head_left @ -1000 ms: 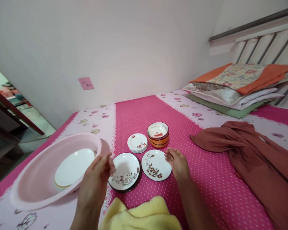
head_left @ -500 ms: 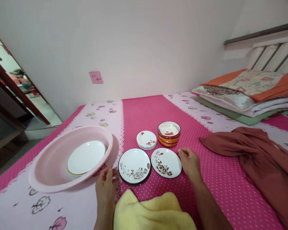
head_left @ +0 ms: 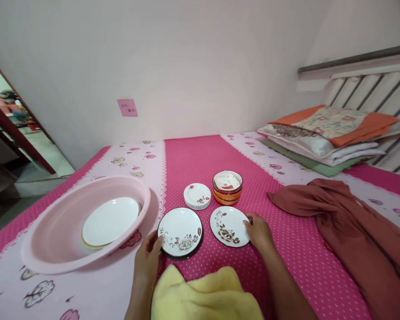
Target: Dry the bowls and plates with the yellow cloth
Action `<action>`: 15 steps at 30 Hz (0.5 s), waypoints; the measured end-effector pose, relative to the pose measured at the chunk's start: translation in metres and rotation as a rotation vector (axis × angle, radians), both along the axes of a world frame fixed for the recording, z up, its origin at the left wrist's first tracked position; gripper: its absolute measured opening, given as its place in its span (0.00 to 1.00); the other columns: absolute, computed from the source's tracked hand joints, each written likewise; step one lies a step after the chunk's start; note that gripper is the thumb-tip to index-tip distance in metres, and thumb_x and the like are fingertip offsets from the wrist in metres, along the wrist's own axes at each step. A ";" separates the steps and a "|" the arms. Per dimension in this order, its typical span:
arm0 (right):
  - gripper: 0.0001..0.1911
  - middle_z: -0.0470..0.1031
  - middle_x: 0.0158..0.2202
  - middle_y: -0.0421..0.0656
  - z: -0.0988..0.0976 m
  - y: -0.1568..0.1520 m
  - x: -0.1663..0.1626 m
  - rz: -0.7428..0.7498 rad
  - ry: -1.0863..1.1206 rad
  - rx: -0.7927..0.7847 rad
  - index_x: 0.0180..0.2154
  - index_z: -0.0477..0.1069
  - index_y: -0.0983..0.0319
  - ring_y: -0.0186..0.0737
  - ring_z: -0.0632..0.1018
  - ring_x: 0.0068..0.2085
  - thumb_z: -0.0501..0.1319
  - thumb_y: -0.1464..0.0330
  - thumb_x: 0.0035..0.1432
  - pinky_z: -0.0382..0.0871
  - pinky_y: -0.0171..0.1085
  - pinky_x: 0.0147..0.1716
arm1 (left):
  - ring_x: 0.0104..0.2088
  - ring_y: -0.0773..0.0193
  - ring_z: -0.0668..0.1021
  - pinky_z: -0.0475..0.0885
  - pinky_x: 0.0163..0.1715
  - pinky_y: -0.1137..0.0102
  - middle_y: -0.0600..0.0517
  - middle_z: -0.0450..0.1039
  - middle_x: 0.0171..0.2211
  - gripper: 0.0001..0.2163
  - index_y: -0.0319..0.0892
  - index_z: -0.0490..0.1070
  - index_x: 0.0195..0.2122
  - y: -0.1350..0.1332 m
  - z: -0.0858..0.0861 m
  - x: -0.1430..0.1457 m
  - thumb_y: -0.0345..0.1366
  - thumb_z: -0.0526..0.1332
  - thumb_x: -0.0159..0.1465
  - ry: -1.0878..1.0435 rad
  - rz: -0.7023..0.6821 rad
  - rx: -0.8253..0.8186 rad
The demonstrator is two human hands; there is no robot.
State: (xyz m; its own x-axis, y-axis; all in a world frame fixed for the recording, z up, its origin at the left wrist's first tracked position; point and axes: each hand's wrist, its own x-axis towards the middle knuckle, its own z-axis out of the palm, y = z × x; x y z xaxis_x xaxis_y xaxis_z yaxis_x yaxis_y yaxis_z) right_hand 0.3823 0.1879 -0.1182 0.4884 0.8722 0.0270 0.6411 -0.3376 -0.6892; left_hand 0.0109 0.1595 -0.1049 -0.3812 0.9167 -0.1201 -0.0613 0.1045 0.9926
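Observation:
My left hand (head_left: 147,260) rests on the bed with its fingertips against the left rim of a black-edged white plate with a grey flower pattern (head_left: 180,232). My right hand (head_left: 259,230) has its fingers curled against the right rim of a white plate with a brown flower pattern (head_left: 229,226). Behind them stand a stack of small white plates with red flowers (head_left: 197,196) and a stack of orange bowls (head_left: 227,187). A yellow towel (head_left: 205,297) lies across my lap between my forearms.
A pink plastic basin (head_left: 53,240) holding white plates (head_left: 110,221) sits at the left on the pink bedsheet (head_left: 200,155). A brown cloth (head_left: 353,226) lies at the right. Folded pillows and blankets (head_left: 323,133) are stacked by the headboard. The wall is behind.
My left hand moved from beside the basin onto the grey-flowered plate's left edge. My right hand stayed at the brown-flowered plate's right edge. The view shifted slightly.

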 end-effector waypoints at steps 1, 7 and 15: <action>0.12 0.85 0.42 0.51 0.001 -0.001 0.004 -0.017 -0.016 -0.005 0.45 0.80 0.63 0.47 0.83 0.42 0.60 0.72 0.63 0.69 0.37 0.39 | 0.55 0.40 0.80 0.70 0.60 0.50 0.38 0.83 0.51 0.27 0.38 0.80 0.47 0.000 0.000 0.000 0.47 0.74 0.48 0.009 -0.013 0.009; 0.11 0.83 0.43 0.54 0.004 -0.005 0.010 -0.067 -0.065 0.007 0.43 0.80 0.64 0.51 0.82 0.42 0.60 0.74 0.62 0.69 0.42 0.41 | 0.54 0.40 0.80 0.69 0.60 0.49 0.38 0.83 0.50 0.28 0.38 0.80 0.49 -0.001 0.000 0.003 0.48 0.73 0.49 0.052 -0.021 0.026; 0.17 0.78 0.52 0.60 0.032 -0.008 -0.011 -0.015 0.025 0.325 0.49 0.78 0.66 0.58 0.76 0.55 0.59 0.69 0.61 0.68 0.51 0.57 | 0.55 0.42 0.80 0.70 0.60 0.52 0.40 0.84 0.51 0.23 0.40 0.82 0.48 0.001 -0.003 -0.002 0.43 0.74 0.52 0.047 -0.044 0.045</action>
State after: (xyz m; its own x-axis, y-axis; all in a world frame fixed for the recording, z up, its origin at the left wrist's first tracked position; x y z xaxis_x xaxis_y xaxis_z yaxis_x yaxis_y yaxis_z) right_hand 0.3709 0.1795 -0.0862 0.5051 0.8127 0.2905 0.6192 -0.1068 -0.7780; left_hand 0.0090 0.1601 -0.1081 -0.3448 0.9367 -0.0608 -0.0105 0.0609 0.9981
